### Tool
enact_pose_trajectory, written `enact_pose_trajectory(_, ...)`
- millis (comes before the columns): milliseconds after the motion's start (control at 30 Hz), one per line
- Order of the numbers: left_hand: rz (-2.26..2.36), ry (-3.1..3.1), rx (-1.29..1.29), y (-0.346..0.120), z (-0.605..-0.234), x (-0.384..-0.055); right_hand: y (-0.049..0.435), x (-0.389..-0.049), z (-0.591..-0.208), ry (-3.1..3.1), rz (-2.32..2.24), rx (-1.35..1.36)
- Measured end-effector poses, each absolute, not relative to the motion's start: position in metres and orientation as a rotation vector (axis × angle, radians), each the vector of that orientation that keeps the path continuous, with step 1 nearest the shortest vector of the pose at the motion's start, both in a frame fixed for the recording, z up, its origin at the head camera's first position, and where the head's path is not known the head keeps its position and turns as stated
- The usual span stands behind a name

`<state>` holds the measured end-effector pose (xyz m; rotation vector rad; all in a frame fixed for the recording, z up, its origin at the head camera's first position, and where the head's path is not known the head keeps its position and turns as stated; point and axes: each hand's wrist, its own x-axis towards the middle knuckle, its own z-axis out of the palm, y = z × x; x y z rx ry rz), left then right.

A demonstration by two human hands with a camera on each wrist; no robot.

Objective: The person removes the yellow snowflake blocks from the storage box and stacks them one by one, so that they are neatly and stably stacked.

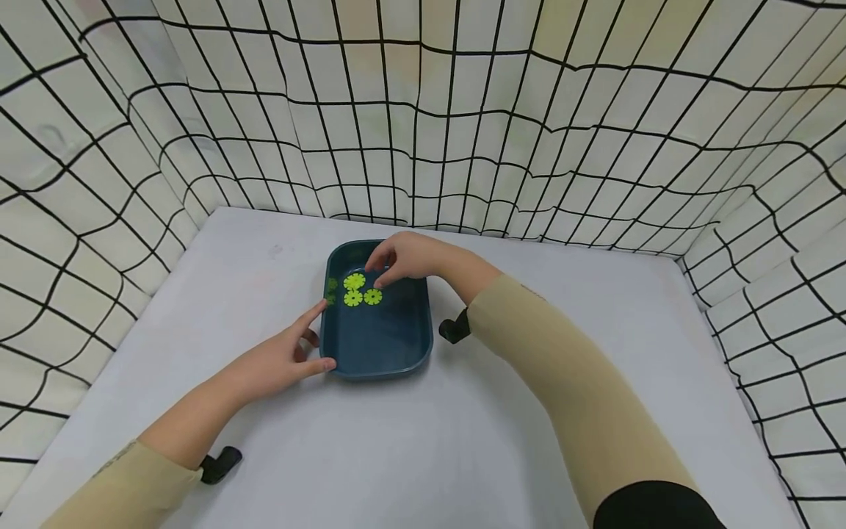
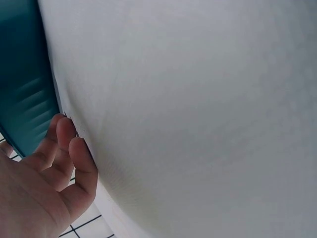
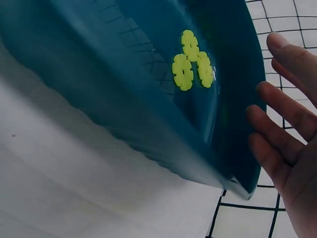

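Three lime-green notched discs lay in the far-left part of the blue tray. The right hand hung beside them, fingers bent, gripping nothing I could see; the left hand, fingers spread, touched the left rim. A hard push might have shifted the tray.

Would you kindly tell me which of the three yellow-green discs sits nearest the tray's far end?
The upper disc in the head view; the lower left disc and lower right disc lie side by side, farther from that end.
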<state>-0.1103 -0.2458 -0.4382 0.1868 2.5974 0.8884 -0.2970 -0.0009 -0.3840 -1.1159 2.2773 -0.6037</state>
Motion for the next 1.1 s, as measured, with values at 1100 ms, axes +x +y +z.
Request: enact_pose_trajectory(1100, 0.914, 2.593, 0.199, -0.246, -0.437, -0.109, -0.054, -0.294, -0.408, 2.337, 0.046, -1.073)
